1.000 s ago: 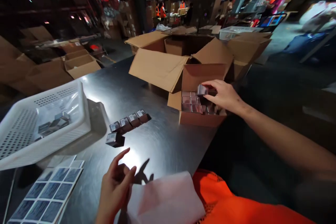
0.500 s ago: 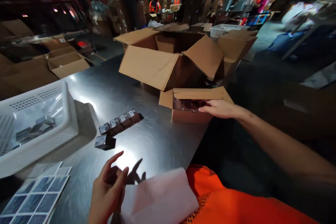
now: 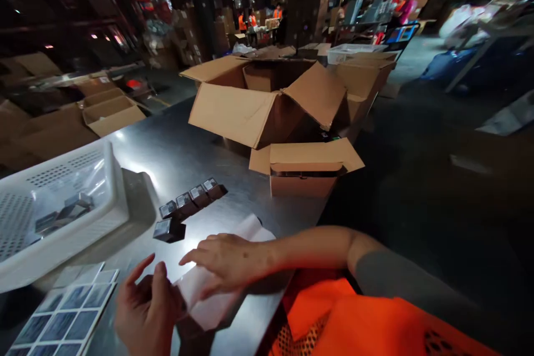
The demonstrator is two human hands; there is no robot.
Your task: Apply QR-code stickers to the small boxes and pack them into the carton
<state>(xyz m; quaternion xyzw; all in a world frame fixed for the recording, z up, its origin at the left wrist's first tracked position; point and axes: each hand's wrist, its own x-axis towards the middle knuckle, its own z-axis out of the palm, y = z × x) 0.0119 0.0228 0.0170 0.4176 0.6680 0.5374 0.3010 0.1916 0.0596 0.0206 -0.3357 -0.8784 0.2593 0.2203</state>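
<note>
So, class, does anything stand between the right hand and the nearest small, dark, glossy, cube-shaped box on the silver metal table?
Nothing visible does: only bare silver metal table shows between the right hand and that small, dark box. The thin white sheet lies partly below the hand.

Basket (image 3: 119, 194) at left on the table (image 3: 246, 196), big carton (image 3: 233, 114) at right, little carton (image 3: 303, 186) before it.
Small boxes (image 3: 78, 202) sit in the basket; beside it stands a row of four boxes (image 3: 199, 197), a fifth box (image 3: 167, 230) before them. Label sheets (image 3: 62, 318) lie in front of the basket, paper (image 3: 214, 309) to their right.
</note>
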